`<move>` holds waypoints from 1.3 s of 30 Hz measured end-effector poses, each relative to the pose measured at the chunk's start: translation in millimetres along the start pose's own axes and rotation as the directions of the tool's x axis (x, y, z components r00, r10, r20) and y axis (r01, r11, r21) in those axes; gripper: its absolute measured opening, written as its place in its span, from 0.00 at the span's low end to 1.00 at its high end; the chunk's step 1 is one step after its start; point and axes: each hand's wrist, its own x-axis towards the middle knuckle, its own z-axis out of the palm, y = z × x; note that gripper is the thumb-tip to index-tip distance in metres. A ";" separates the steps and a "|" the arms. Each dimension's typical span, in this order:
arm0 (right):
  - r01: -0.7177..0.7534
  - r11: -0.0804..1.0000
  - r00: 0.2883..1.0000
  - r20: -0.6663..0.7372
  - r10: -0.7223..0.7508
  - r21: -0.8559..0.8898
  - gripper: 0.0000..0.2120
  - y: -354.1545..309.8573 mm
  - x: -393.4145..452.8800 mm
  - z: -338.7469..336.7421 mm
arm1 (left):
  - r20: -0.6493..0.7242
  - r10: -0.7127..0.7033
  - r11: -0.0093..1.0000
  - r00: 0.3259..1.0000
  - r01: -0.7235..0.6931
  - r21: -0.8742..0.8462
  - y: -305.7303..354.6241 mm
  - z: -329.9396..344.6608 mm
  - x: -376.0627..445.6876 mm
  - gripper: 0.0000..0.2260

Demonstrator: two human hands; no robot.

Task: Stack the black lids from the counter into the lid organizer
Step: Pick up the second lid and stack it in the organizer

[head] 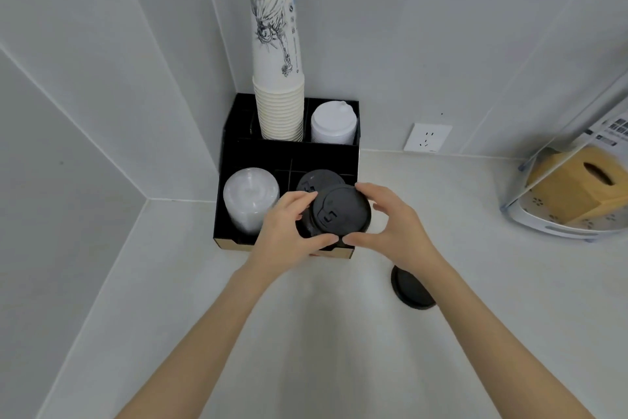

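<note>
A stack of black lids (339,211) is held between both hands just above the front right compartment of the black lid organizer (231,160). My left hand (285,232) grips the stack's left side, my right hand (390,225) its right side. Behind the held stack, more black lids (316,179) sit in that compartment. One black lid (409,289) lies on the white counter, partly hidden by my right forearm.
The organizer stands in the wall corner with a tall stack of paper cups (277,79), white lids (333,126) and clear lids (248,198). A wall socket (426,137) is to its right. At far right a rack holds a wooden tissue box (571,181).
</note>
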 end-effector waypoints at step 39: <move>-0.105 0.994 0.993 0.063 0.104 0.019 0.39 22.1 62.5 27.4 | 0.007 -0.119 0.991 0.993 0.118 0.066 -27.1 -3.9 49.1 0.30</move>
